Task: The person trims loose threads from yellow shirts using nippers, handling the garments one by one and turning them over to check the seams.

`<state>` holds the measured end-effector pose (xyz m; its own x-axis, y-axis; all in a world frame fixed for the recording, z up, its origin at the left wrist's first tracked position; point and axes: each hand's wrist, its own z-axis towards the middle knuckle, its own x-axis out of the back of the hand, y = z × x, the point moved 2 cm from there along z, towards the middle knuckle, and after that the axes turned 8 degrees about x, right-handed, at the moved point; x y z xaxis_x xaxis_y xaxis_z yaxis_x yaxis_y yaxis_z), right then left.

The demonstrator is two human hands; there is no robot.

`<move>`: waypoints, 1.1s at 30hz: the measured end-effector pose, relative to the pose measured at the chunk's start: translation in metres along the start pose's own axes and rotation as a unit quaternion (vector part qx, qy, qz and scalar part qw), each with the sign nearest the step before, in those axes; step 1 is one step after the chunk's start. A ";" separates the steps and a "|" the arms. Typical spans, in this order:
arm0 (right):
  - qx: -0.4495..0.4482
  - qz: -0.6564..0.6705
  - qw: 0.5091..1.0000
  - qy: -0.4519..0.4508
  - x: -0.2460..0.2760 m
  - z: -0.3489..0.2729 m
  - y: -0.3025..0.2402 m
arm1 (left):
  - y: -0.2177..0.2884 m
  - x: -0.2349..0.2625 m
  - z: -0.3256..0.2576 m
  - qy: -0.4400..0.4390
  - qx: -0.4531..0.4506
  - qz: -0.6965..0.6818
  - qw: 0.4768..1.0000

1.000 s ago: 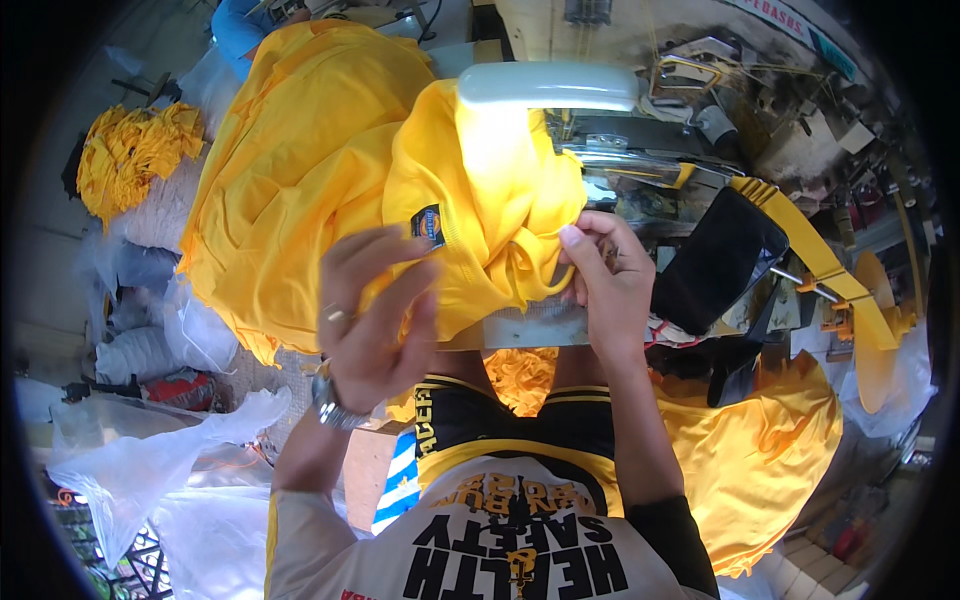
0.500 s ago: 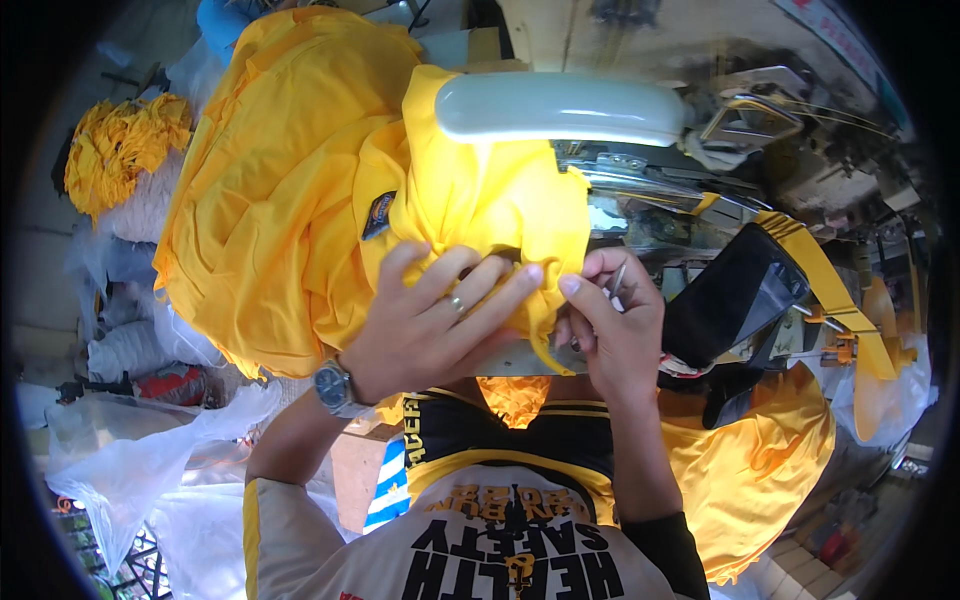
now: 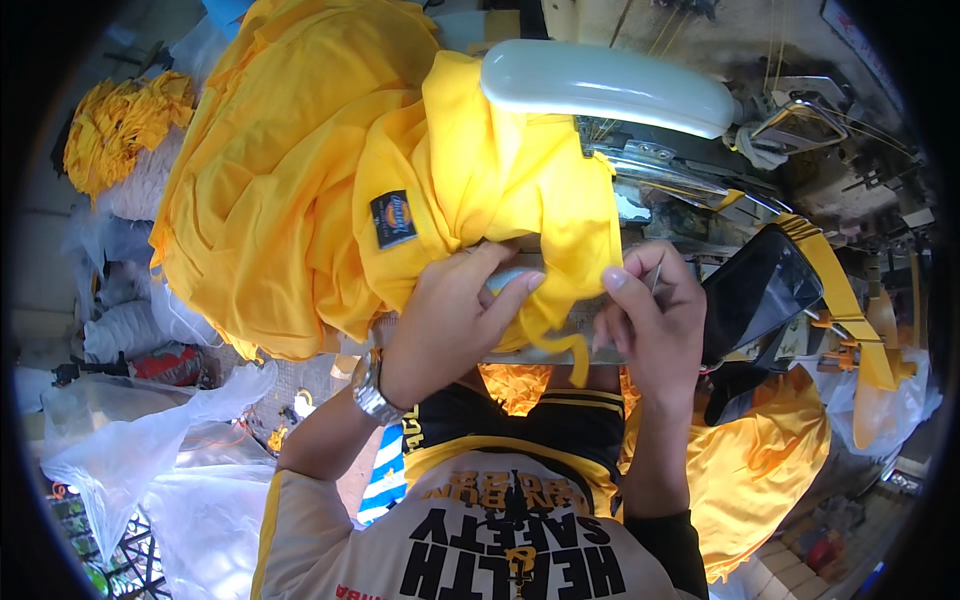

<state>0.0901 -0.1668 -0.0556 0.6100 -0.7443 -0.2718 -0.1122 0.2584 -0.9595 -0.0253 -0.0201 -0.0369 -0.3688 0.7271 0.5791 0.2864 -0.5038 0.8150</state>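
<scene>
Yellow fabric (image 3: 560, 215) with a sewn-in dark label (image 3: 393, 219) lies bunched in front of me, and a narrow strip hangs from its lower edge. My left hand (image 3: 450, 310) holds the fabric near that edge, its thumb in front and its other fingers partly hidden by the cloth. My right hand (image 3: 655, 310) is closed at the fabric's right edge, its thumb against the cloth. A small pointed metal tool (image 3: 656, 278) sticks up from between its fingers; the rest of the tool is hidden.
A lit white lamp (image 3: 610, 88) hangs over the cloth. Behind it is sewing machinery (image 3: 650, 175). A black phone (image 3: 765, 290) stands at right beside a yellow strap (image 3: 840, 295). More yellow cloth (image 3: 750, 470) hangs at lower right; plastic bags (image 3: 190, 430) sit at left.
My left hand has shifted from lying spread over the cloth to gripping its edge. The label shows fully and the strip hangs looser. My right hand appears further right.
</scene>
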 end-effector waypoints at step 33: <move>0.014 0.003 1.000 0.014 -0.010 -0.032 0.009 | 0.013 0.006 -0.009 0.220 -0.207 0.043 0.952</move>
<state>0.0582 -0.1763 -0.0639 0.5869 -0.7597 -0.2801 -0.0940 0.2797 -0.9555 -0.0322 -0.0265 -0.0231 -0.7213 0.4547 0.5224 -0.0075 -0.7593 0.6507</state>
